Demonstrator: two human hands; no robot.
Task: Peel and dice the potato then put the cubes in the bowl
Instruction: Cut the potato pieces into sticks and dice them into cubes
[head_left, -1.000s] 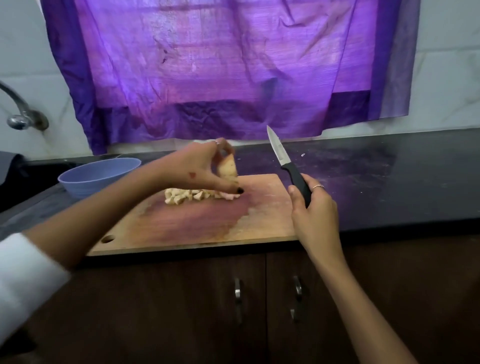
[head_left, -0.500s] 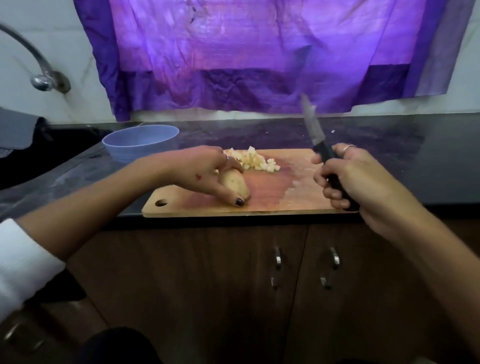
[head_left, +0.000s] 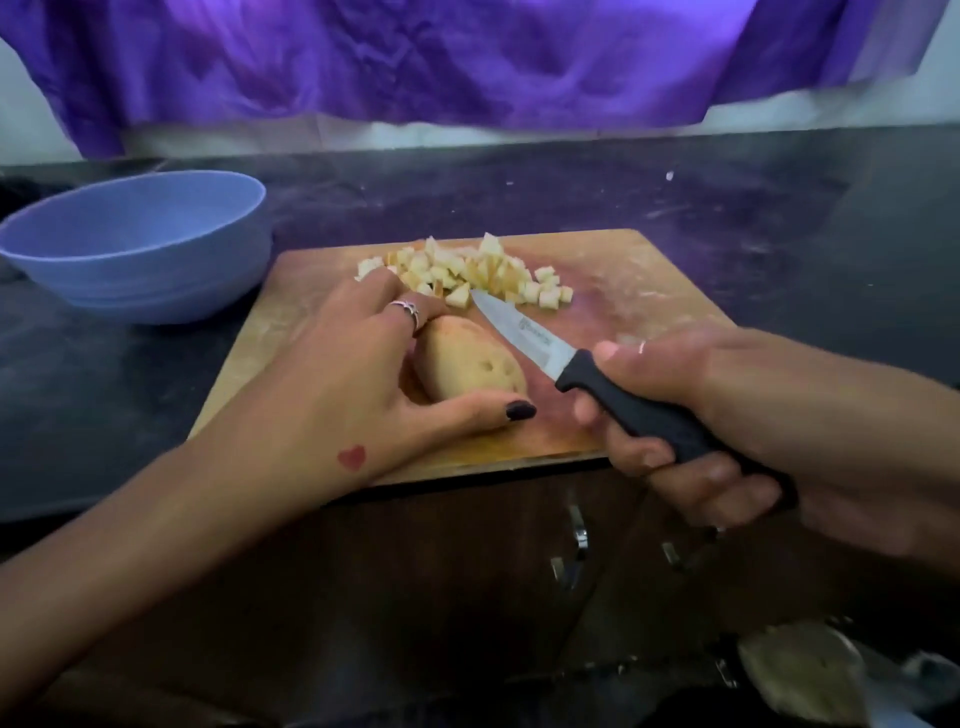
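A piece of peeled potato (head_left: 467, 364) lies on the wooden cutting board (head_left: 623, 270). My left hand (head_left: 343, 379) holds it down, thumb along its near side and fingers over its far end. My right hand (head_left: 691, 421) grips the black handle of a knife (head_left: 524, 335), whose blade points left and away, just right of the potato and above the board. A pile of several potato cubes (head_left: 467, 273) sits at the board's far side. The blue bowl (head_left: 140, 249) stands left of the board and looks empty.
The board lies on a dark counter (head_left: 779, 218) near its front edge. Purple cloth (head_left: 415, 57) hangs on the wall behind. Cabinet doors with metal handles (head_left: 576, 530) are below the counter. Something pale (head_left: 800, 670) lies low at the bottom right.
My left hand laid the potato piece flat on the board and holds it there. My right hand lowered the knife from upright toward the potato. The view moved closer.
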